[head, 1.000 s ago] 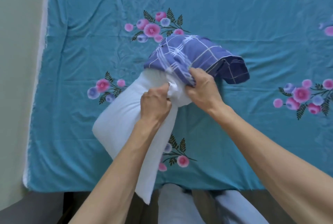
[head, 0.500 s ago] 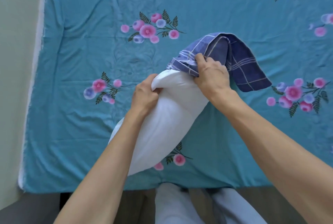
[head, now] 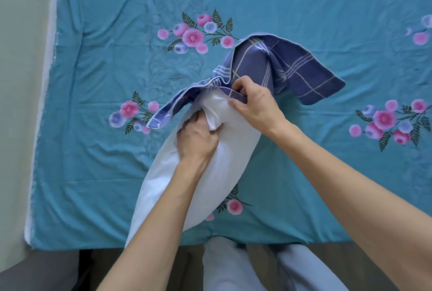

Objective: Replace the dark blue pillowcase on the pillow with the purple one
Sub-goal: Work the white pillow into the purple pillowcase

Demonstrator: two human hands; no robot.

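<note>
A white pillow (head: 224,173) lies slantwise on the bed, its near end by the bed's front edge. A blue-purple checked pillowcase (head: 299,73) sits over the pillow's far tip, with its open hem spread to the left and its loose end flopped to the right. My left hand (head: 196,138) grips a bunch of the pillow's white fabric just below the hem. My right hand (head: 254,101) pinches the pillowcase's hem at the pillow's far end. Only one pillowcase is in view.
The teal bed sheet (head: 105,56) with pink and blue flower prints covers the whole bed. A pale wall (head: 18,80) runs along the bed's left edge. My legs in light trousers (head: 224,267) stand against the front edge.
The pillowcase's hem has spread leftward over the pillow's far tip. My left hand moved from the pillow's left edge onto its top and bunched the fabric. My right hand kept hold of the hem.
</note>
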